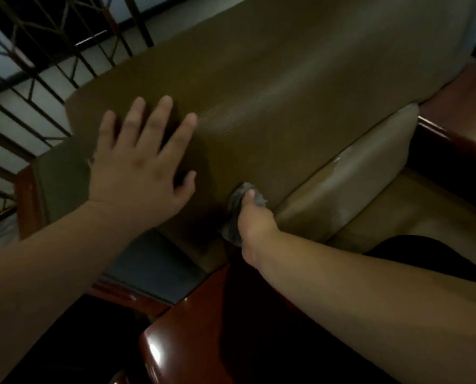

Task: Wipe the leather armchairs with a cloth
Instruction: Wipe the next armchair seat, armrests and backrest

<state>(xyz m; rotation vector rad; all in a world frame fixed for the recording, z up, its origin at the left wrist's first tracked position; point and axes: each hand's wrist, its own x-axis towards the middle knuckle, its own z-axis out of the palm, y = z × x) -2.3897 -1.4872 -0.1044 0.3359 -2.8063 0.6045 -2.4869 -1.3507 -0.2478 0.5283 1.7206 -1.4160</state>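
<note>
Right hand (254,217) presses cloth (235,210) (grey) against armchair (272,92).

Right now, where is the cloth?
Head view, centre: the grey cloth is gripped in the right hand, pressed against the backrest where it meets the seat cushion.

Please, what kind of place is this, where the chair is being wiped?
Probably a sitting room indoors, by a barred window. The signs: a brown leather armchair with glossy wooden arms, and a metal window grille behind it.

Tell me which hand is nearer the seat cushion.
Right. The right hand presses the cloth beside the seat cushion; the left hand lies flat on the backrest.
</note>
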